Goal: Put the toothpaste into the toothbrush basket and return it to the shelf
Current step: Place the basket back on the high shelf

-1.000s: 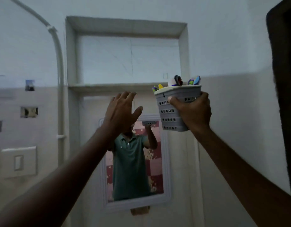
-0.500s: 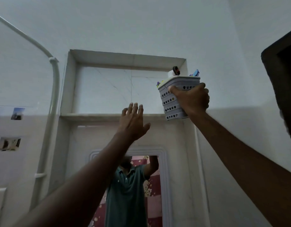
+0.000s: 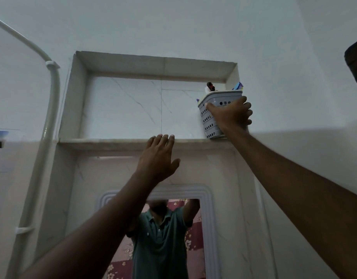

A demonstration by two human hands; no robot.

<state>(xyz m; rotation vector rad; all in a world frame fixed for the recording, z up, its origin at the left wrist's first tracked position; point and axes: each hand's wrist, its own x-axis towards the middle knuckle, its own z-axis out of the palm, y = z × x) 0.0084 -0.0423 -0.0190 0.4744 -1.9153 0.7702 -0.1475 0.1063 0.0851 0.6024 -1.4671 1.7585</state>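
I am gripping the toothbrush basket point(image 3: 210, 121) in my right hand point(image 3: 231, 117), thumb on its left face and fingers wrapped around the right side, at the right end of the recessed shelf point(image 3: 113, 142). Its base is sitting at the shelf's near lip, either just touching down or a hair above; from below I cannot tell which. Brush handles and a white cap are poking above the rim, but I cannot make out which of them is the toothpaste, so I am judging it is already inside.

My left hand point(image 3: 158, 158) is raised with nothing in it, fingers straight and spread, tips just at the shelf's front edge, well to the left of the basket.

I am judging this to be the last step, and the risk is in the letting go. The basket is tall, narrow and loaded high, so it may tip easily. If I am releasing while the base is overhanging the lip, it could topple back toward me and spill. Sliding it farther in, it could knock the niche's right wall point(image 3: 232, 77), which stands close beside it. Since I am reaching overhead and looking up from underneath, I am not seeing the shelf top at all.
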